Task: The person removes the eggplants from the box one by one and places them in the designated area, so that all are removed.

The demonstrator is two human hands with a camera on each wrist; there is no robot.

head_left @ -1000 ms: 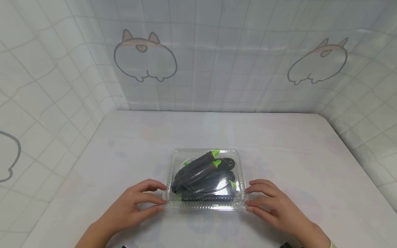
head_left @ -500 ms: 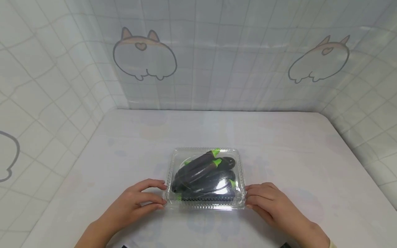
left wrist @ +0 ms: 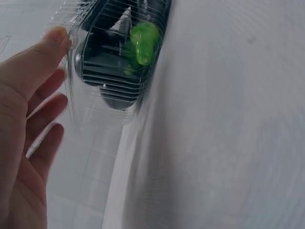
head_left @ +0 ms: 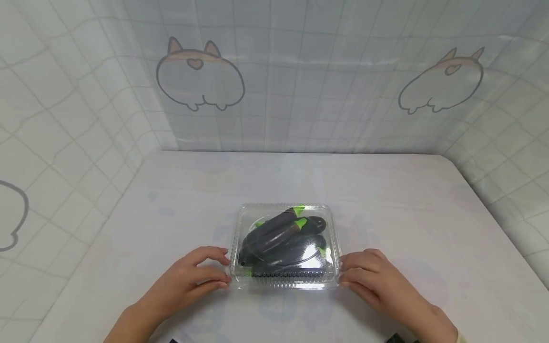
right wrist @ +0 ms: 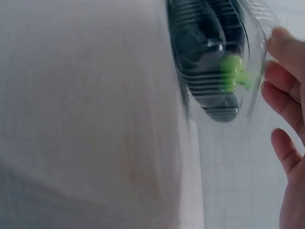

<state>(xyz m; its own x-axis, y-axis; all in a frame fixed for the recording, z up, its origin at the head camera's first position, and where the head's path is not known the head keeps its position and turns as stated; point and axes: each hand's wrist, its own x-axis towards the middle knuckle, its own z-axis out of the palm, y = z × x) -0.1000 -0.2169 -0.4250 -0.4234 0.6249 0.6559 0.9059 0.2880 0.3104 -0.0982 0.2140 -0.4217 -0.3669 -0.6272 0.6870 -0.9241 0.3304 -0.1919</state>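
A clear plastic clamshell box (head_left: 285, 284), its lid down, rests on the table with several dark eggplants (head_left: 274, 238) with green stems inside. At its left edge, my left hand (head_left: 188, 278) pinches the rim near the front corner. In the left wrist view the thumb (left wrist: 57, 37) lies on the rim, the fingers on the other side and the lower ones spread apart. On the opposite edge my right hand (head_left: 375, 276) pinches the rim. The right wrist view has its thumb (right wrist: 281, 40) on the rim and the little finger (right wrist: 284, 143) held away.
A pale cloth covers the table (head_left: 364, 186). Grid-patterned curtains (head_left: 291, 85) with cartoon animal drawings stand behind the table and along both sides. Dark bits of the wrist gear (head_left: 396, 338) show at the bottom edge.
My right hand's fingers, spread apart a second ago, have drawn together on the box's right rim. My left hand and the box have hardly moved.
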